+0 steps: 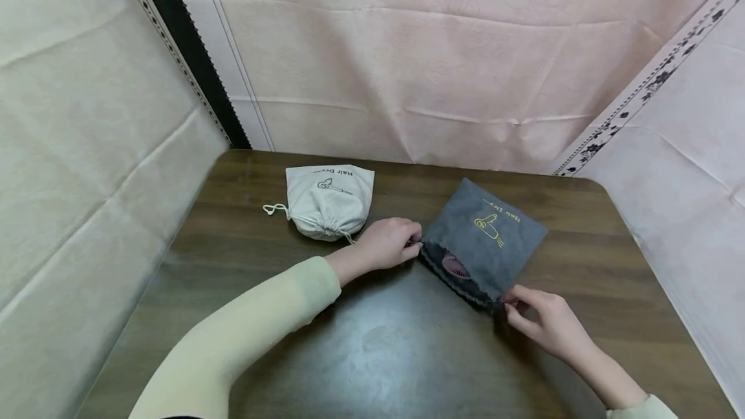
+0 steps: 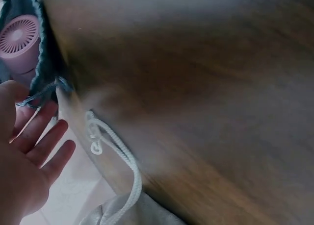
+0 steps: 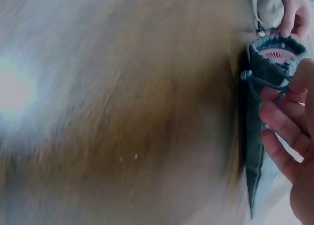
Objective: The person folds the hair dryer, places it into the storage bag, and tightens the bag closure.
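A dark grey drawstring bag [image 1: 460, 222] printed "Hair Dryer" lies on the table with its mouth gaping towards me. Inside the mouth sits a pink thing with a round slotted grille [image 1: 455, 266], which looks like a hair dryer; the bag covers most of it. My left hand [image 1: 387, 242] pinches the drawstring [image 2: 30, 101] at the left corner of the mouth. At the opposite corner, my right hand [image 1: 544, 322] pinches the cord [image 3: 274, 84] between thumb and forefinger, its other fingers loosely bent.
A cream drawstring bag [image 1: 332, 202], also printed "Hair Dryer", lies bulging and drawn closed beyond the left forearm. Its white cord [image 2: 125, 156] trails onto the wooden table [image 1: 372, 348]. Pale cloth [image 1: 419, 70] hangs behind the table's far edge and at both sides.
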Available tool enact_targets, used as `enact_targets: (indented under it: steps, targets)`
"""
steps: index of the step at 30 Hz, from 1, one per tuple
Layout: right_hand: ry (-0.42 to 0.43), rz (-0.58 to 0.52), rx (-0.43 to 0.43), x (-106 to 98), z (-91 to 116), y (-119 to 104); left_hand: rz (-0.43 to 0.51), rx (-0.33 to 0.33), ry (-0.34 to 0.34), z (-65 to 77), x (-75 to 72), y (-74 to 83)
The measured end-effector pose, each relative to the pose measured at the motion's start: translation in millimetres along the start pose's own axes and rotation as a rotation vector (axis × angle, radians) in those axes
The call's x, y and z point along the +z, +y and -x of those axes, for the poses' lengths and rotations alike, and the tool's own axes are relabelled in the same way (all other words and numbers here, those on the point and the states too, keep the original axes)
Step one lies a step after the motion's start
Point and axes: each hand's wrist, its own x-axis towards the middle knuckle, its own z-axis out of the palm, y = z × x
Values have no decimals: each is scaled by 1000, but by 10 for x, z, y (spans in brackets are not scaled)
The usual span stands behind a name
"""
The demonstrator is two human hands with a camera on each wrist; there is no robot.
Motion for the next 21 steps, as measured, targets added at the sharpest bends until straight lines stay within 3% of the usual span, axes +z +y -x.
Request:
enact_targets:
  steps: [4, 8, 15, 21]
  targets:
    - [-11, -162, 177, -26, -1, 0, 182, -28, 2, -13, -52, 4]
    - [-21, -195, 222, -57, -30, 8, 272, -52, -21, -22, -73, -3]
    - [-45, -131, 107, -199, -56, 75, 229, -9, -69, -31, -179, -56]
    - [-33, 37, -58, -436, -78, 180, 209, 54, -75, -8, -338, -108]
